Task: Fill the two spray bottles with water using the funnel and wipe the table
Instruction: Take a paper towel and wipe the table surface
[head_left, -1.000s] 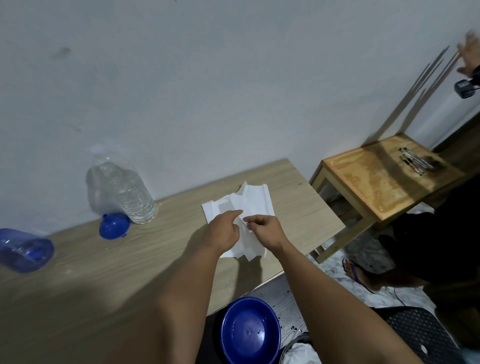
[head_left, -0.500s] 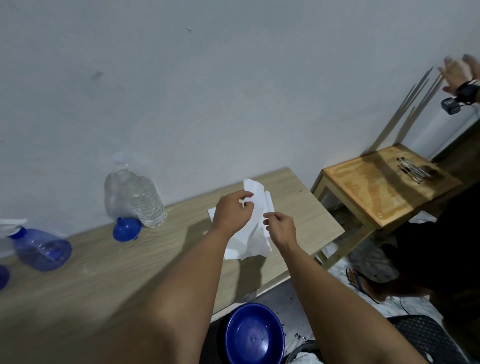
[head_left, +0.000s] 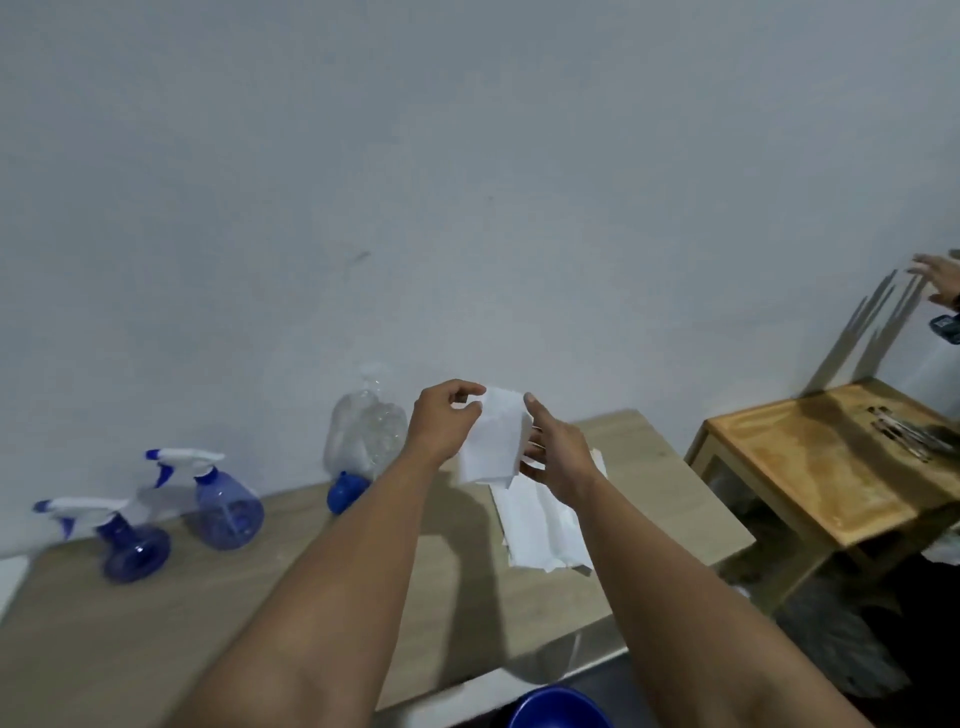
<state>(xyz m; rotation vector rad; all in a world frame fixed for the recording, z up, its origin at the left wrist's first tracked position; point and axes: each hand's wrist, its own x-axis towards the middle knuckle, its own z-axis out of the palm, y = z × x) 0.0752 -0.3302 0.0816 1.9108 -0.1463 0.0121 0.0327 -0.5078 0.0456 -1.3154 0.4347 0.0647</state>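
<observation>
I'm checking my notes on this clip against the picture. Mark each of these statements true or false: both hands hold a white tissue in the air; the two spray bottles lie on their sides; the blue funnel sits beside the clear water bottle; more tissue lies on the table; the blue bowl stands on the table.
1. Both hands hold a white tissue in the air. True: the left hand and right hand grip the tissue above the table.
2. The two spray bottles lie on their sides. False: both spray bottles stand upright.
3. The blue funnel sits beside the clear water bottle. True: funnel, water bottle.
4. More tissue lies on the table. True: tissue stack.
5. The blue bowl stands on the table. False: the bowl sits below the table's near edge.
</observation>
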